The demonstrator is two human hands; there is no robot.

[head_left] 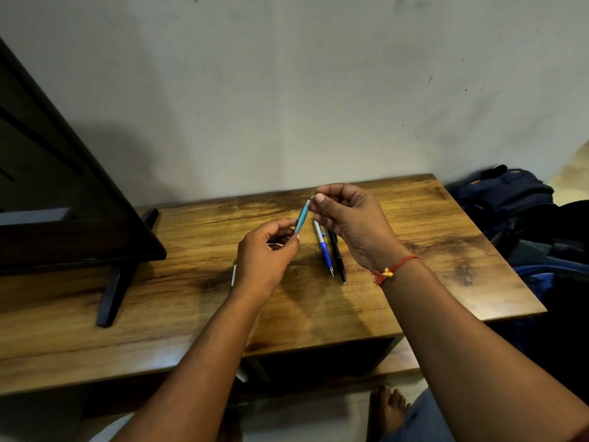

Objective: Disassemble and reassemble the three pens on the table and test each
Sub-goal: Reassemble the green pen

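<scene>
A light blue translucent pen (302, 216) is held above the wooden table (414, 282), tilted up to the right. My left hand (264, 256) pinches its lower end between thumb and fingers. My right hand (347, 218) pinches its upper end at the fingertips. Under my right hand two more pens lie side by side on the table: a blue and white pen (324, 248) and a black pen (338, 256), tips pointing toward me. A small pale object (233, 275) shows just left of my left wrist; what it is I cannot tell.
A dark flat screen on a black stand (63, 199) fills the table's left side. A pale wall runs behind the table. Dark blue bags (516, 202) lie on the floor to the right. A bare foot (387, 406) shows below the table's front edge.
</scene>
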